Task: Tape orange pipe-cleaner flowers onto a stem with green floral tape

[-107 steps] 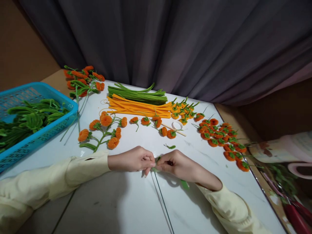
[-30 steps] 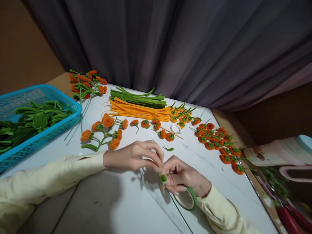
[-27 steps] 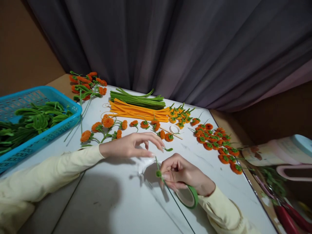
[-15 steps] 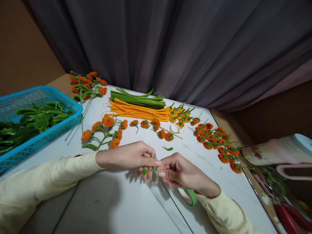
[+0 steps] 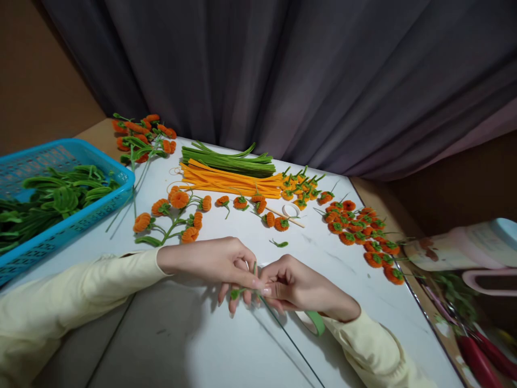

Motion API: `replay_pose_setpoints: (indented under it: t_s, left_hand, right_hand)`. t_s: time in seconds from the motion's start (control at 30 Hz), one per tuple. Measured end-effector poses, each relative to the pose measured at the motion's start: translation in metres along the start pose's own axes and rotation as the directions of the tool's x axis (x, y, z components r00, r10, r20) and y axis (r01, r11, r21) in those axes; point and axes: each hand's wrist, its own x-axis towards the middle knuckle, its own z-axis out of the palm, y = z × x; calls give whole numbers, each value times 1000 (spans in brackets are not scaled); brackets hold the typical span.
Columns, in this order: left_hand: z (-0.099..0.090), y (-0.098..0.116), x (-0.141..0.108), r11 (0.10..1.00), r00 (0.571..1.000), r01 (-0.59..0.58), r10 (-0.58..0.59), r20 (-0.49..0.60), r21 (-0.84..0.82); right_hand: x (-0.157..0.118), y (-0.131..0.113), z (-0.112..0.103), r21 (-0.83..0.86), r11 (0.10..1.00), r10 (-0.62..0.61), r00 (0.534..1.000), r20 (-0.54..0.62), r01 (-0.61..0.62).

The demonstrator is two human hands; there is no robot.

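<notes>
My left hand [image 5: 234, 269] and my right hand [image 5: 291, 285] meet at the front middle, thumbs and fingertips almost touching. Between them they pinch a thin green stem [image 5: 283, 326], which runs down toward the front edge of the view. A small fuzzy green piece [image 5: 235, 293] sticks out at its upper end, below my left fingers. Beside my right wrist stands a roll of green tape [image 5: 317, 323], partly hidden by the hand. Beyond my left hand lies a green branch with several orange flowers [image 5: 179, 199].
A blue basket [image 5: 97, 202] of green leaves is at left. Green pipe cleaners [image 5: 230, 161] and orange-yellow strips [image 5: 230, 182] lie at the back. Several orange flower heads [image 5: 347, 222] spread to the right, near a lying cup [image 5: 456, 245] and red-handled tools [image 5: 476, 358].
Both hands have shifted slightly, their fingertips now a little lower and closer together. The small green piece has moved slightly left and down, and the view has shifted a little.
</notes>
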Motion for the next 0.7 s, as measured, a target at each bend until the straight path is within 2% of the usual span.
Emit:
replay_pose_setpoints:
  t_s: [0.17,0.27,0.37,0.53,0.7]
  left_hand:
    - [-4,-1,3,995,997,72,-69,46,-71]
    - [-5,1,3,995,995,86,-83,45,-52]
    - [-5,0,2,996,995,81,-79,53,-36]
    - [-4,-1,2,997,993,48,-41,113,-64]
    - [0,2,1,1000,997,-14,14,80,-11]
  right_hand:
    - [2,2,0,-15,1000,-20,999,32,21]
    - [3,1,0,2,1000,-14,999,33,14]
    - [4,2,-1,-2,1000,-9,999,45,9]
    - [5,5,-5,-16,1000,-20,991,132,22]
    - [7,6,-13,-93,987,-111,973,203,132]
